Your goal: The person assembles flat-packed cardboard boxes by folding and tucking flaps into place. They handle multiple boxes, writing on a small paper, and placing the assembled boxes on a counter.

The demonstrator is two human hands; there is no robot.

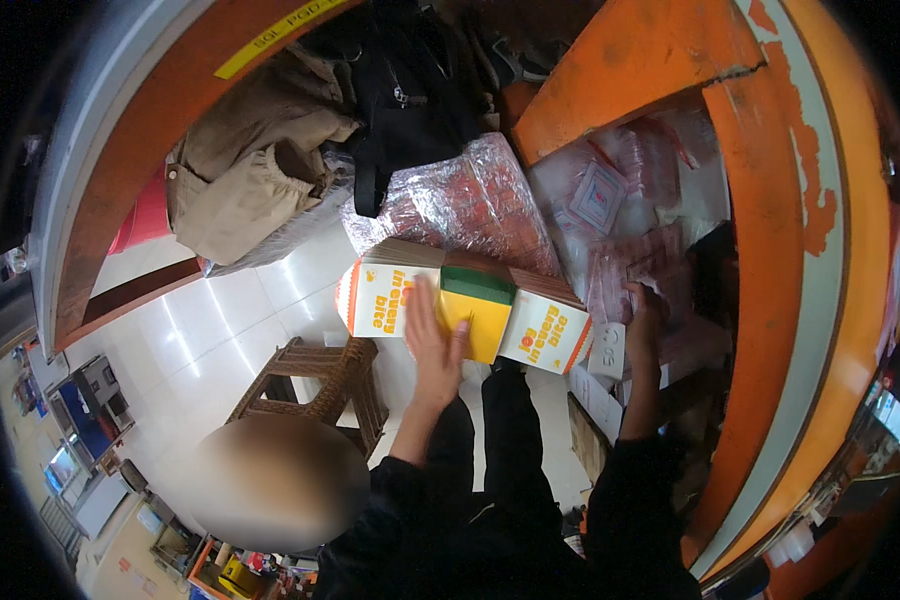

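A thick stack of flattened printed cartons (372, 305) lies in front of me, white with yellow and green panels and orange edging. My left hand (430, 345) rests flat on its top, fingers stretched and thumb apart. Farther right, my right hand (648, 315) is at a pile of pinkish packs in clear plastic (610, 275). Its fingers look bent over the nearest pack, but shadow hides what they grip. Just below that hand is a small white label or card (607, 352) with handwriting.
Behind the cartons sits a bundle wrapped in shiny film (460, 200). A black bag (420, 130) and beige cloth (255, 190) are at the far left. Orange frame beams (770, 250) enclose the right side. A brown woven stool (315, 385) and another person's blurred head (280, 485) are at left.
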